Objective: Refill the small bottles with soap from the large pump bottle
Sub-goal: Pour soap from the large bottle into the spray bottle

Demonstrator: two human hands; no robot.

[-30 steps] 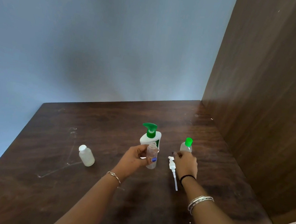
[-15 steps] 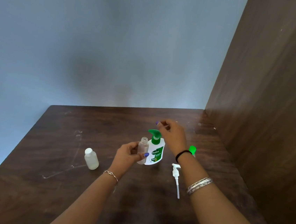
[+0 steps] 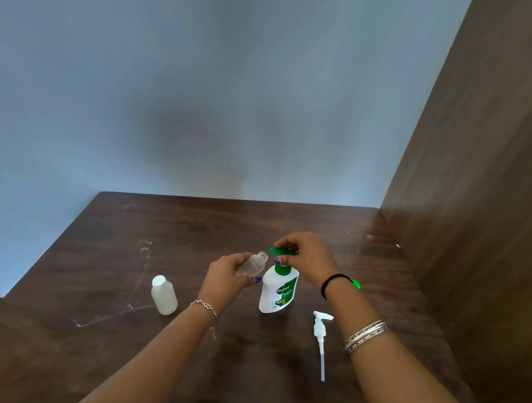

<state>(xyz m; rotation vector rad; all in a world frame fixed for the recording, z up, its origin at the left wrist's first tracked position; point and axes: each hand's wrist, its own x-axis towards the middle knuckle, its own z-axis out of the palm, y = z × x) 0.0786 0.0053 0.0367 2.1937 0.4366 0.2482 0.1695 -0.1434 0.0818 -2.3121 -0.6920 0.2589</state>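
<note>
The pump bottle (image 3: 278, 289) stands upright mid-table (image 3: 272, 382). The right hand (image 3: 306, 255) arches over its green pump head (image 3: 282, 252), fingers curled down over the top and thumb by the collar beneath the spout. Just left of the spout, the left hand (image 3: 227, 277) grips a small clear bottle (image 3: 255, 263), uncapped, tilted mouth-first toward the nozzle, fingers wrapped round its lower body. A loose white pump (image 3: 321, 333) lies to the right. A capped small bottle (image 3: 164, 295) stands well left. A green cap (image 3: 356, 283) shows behind the right wrist.
</note>
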